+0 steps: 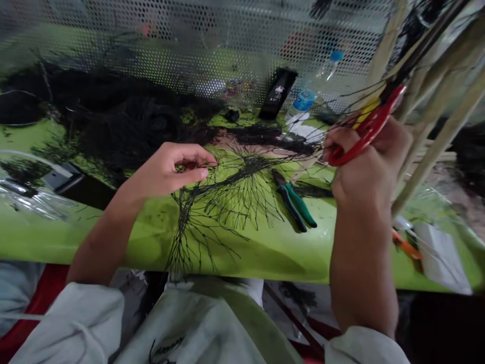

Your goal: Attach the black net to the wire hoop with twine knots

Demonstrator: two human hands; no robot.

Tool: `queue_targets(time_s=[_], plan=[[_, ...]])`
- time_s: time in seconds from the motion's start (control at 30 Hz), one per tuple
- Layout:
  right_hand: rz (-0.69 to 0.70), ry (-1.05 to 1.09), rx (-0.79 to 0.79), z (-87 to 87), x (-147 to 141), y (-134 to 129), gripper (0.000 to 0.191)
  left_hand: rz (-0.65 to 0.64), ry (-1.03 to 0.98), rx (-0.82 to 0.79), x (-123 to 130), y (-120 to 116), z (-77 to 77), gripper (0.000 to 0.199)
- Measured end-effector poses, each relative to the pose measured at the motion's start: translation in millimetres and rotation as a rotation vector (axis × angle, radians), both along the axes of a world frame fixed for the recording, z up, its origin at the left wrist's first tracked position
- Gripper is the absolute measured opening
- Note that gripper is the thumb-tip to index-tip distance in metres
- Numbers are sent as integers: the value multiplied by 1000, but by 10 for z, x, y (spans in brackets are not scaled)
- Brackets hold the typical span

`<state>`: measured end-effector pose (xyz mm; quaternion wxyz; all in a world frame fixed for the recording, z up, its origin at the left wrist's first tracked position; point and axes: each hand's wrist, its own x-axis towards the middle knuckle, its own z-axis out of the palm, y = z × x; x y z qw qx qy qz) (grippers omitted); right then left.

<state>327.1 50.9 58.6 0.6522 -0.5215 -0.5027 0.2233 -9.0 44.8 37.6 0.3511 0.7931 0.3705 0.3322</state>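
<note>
A dark branching piece of thin knotted wire strands (246, 172) spreads across the green table in tree-like fans. At its left end my left hand (174, 169) has thumb and fingertips closed on thin wire strands. My right hand (367, 162), raised at the right, is closed around red-handled scissors (373, 131), whose blades are hard to make out. Long strands from the wire piece run up to this hand's fingers. Between my hands, pliers with green and black grips (297, 207) lie on the table, below the strands.
A dark tangled heap (132, 116) covers the back left. A black box (278, 93) and a water bottle (306, 96) stand by the perforated panel (227, 45). Pale poles (428, 126) rise at the right. A black device with a white cable (79, 184) lies left.
</note>
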Motion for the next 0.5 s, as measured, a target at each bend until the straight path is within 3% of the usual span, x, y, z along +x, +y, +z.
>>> queue_targets(time_s=[0.13, 0.3, 0.4, 0.5], plan=[[-44, -50, -182, -268, 0, 183, 26, 45, 46, -45, 38, 33, -87, 17], [127, -114, -351, -623, -141, 188, 16, 137, 114, -29, 66, -24, -167, 24], [232, -104, -437, -713, -198, 136, 28, 206, 91, 9, 72, -80, -183, 21], [251, -59, -435, -678, -155, 100, 44, 276, 49, 34, 84, -116, -197, 17]])
